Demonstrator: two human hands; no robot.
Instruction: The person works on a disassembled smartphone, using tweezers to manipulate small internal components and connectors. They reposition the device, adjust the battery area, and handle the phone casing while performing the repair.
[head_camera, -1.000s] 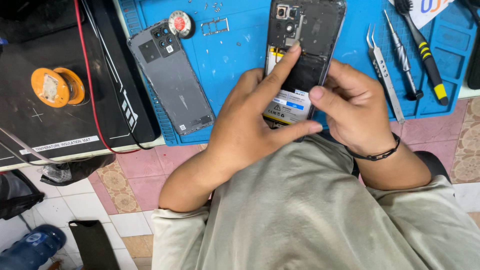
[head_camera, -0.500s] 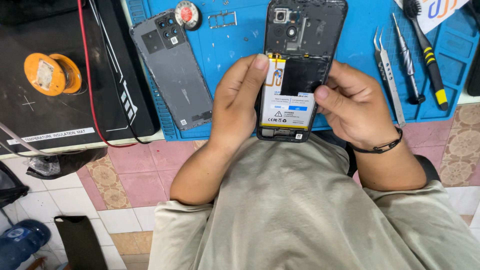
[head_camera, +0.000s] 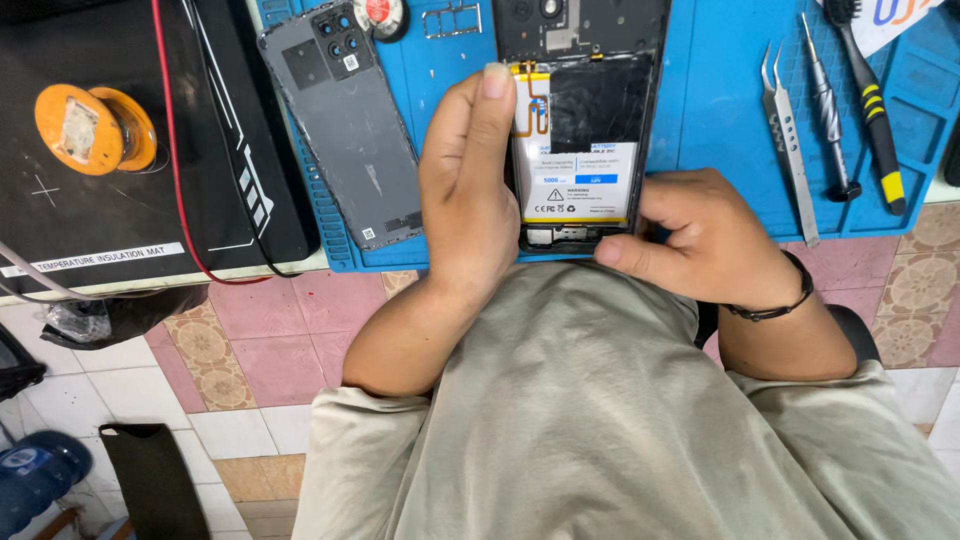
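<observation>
An opened black phone lies back side up on the blue work mat, its white-labelled battery exposed. My left hand grips the phone's left edge, fingers stretched up along the side. My right hand, with a black band on the wrist, holds the phone's lower right corner, thumb pressed under the bottom edge. The phone's grey back cover lies to the left on the mat.
Tweezers, a metal tool and a black-and-yellow brush-tipped tool lie at the mat's right. A black insulation mat at left carries an orange spool and a red wire. Tiled floor lies below.
My left hand slid from over the battery to the phone's left edge, uncovering the battery. My right hand dropped to the lower right corner. The view shifted slightly.
</observation>
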